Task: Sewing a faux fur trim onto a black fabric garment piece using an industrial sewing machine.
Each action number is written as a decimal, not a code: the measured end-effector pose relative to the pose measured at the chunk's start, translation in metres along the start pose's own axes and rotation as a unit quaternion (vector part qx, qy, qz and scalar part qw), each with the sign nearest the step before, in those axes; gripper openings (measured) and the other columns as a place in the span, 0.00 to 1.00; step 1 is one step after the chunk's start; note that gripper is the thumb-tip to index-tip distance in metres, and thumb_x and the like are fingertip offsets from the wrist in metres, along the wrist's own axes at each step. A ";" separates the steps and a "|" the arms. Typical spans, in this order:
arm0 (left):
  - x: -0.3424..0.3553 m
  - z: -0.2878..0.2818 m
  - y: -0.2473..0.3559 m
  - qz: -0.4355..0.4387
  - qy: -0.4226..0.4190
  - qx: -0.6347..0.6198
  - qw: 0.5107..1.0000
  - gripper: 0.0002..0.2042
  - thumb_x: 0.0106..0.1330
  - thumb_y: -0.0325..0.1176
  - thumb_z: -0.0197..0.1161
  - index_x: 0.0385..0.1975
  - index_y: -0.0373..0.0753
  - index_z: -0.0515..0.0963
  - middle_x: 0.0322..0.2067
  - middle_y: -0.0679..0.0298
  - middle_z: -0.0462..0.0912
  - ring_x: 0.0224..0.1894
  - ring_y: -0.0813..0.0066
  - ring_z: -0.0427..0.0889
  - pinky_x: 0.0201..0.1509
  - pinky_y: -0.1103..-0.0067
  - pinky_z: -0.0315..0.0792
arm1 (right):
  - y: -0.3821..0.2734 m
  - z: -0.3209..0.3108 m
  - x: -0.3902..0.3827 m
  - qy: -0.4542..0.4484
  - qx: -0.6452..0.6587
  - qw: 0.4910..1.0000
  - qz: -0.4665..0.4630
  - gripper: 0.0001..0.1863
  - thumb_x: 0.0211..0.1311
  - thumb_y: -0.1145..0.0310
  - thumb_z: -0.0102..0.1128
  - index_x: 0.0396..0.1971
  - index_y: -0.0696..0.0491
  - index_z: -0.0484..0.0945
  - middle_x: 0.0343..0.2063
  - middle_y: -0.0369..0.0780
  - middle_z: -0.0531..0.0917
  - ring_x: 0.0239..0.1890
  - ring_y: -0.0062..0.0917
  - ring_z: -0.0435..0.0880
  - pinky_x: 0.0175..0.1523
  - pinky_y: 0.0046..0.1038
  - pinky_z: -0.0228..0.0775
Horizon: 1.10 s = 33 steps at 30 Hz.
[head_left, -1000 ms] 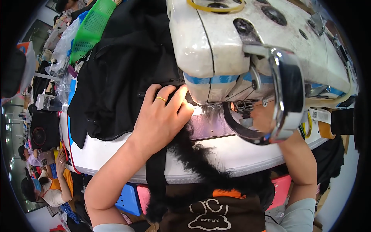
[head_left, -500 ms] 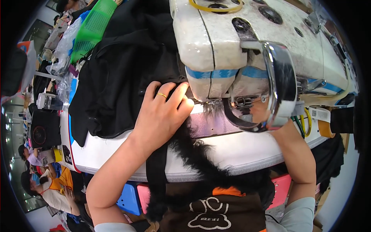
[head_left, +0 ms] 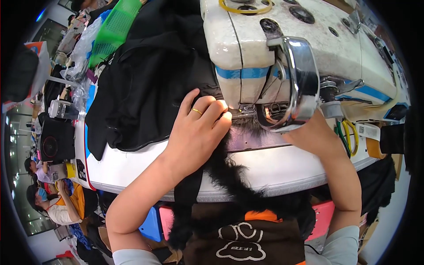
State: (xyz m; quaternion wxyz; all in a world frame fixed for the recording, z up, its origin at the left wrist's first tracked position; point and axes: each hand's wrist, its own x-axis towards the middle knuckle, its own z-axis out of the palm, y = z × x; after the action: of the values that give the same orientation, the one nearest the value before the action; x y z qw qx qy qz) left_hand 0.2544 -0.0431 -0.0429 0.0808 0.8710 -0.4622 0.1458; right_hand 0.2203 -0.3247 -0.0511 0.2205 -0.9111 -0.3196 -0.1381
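- Fingers (head_left: 218, 107) of our left hand (head_left: 190, 137) bend down over the dark material beside the needle area, the thumb lying close to the index finger; we cannot tell whether they pinch the material or only press it.
- Our right hand (head_left: 311, 134) reaches behind the chrome loop (head_left: 304, 84) of the sewing machine (head_left: 258, 55); its fingertips are hidden, so we cannot tell how they stand.
- The black fur strip (head_left: 225, 172) comes out from under our left hand, crosses the white surface (head_left: 139, 163) and drops over its front edge; some dark fur also shows at the machine's foot, above the metal plate (head_left: 260, 141).
- We judge the work to be partway: fur is at the foot, a long length hangs loose, and we see no finished seam.
- On the surface, the strip's long axis slants from the needle area toward us and to our right, its upper part pointing at the machine.
- A flat black band (head_left: 187, 187) hangs just left of the strip.
- Black cloth (head_left: 145, 88) lies heaped and wrinkled on our left.
- Farther out, we see a green basket (head_left: 108, 37) beyond the cloth and a co-worker (head_left: 62, 207) on the left.
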 end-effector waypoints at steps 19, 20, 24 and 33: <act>-0.007 0.002 -0.008 -0.025 0.012 0.027 0.999 0.11 0.53 0.27 0.63 0.37 0.41 0.75 0.40 0.64 0.77 0.45 0.64 0.78 0.52 0.66 0.71 | 0.010 -0.007 -0.006 -0.044 -0.003 0.999 0.019 0.08 0.56 0.70 0.59 0.36 0.50 0.82 0.33 0.41 0.82 0.38 0.40 0.84 0.40 0.42 0.77; -0.007 0.002 -0.008 -0.025 0.012 0.027 0.999 0.11 0.53 0.27 0.63 0.37 0.41 0.75 0.40 0.64 0.77 0.45 0.64 0.78 0.52 0.66 0.71 | 0.011 -0.005 -0.007 -0.043 -0.002 0.999 0.021 0.08 0.56 0.70 0.59 0.35 0.50 0.82 0.32 0.42 0.82 0.38 0.40 0.84 0.39 0.43 0.76; -0.009 0.004 -0.008 -0.009 0.012 0.036 0.999 0.10 0.54 0.27 0.63 0.36 0.42 0.75 0.42 0.64 0.78 0.46 0.65 0.78 0.53 0.64 0.71 | 0.017 0.004 -0.012 -0.039 0.000 0.999 0.033 0.06 0.55 0.71 0.59 0.33 0.51 0.81 0.30 0.42 0.81 0.36 0.40 0.84 0.37 0.43 0.75; -0.001 0.008 -0.010 0.019 0.016 0.005 1.000 0.07 0.58 0.29 0.64 0.35 0.42 0.75 0.41 0.63 0.79 0.54 0.61 0.77 0.65 0.56 0.68 | 0.027 0.014 -0.023 -0.029 -0.012 0.997 0.066 0.03 0.52 0.71 0.59 0.27 0.51 0.80 0.23 0.43 0.79 0.31 0.41 0.83 0.31 0.45 0.73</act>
State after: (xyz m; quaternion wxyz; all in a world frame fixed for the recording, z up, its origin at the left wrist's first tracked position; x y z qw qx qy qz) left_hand 0.2637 -0.0390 -0.0512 0.0816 0.8600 -0.4764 0.1636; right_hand 0.2220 -0.3491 -0.0809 0.2088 -0.9364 -0.2632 -0.1008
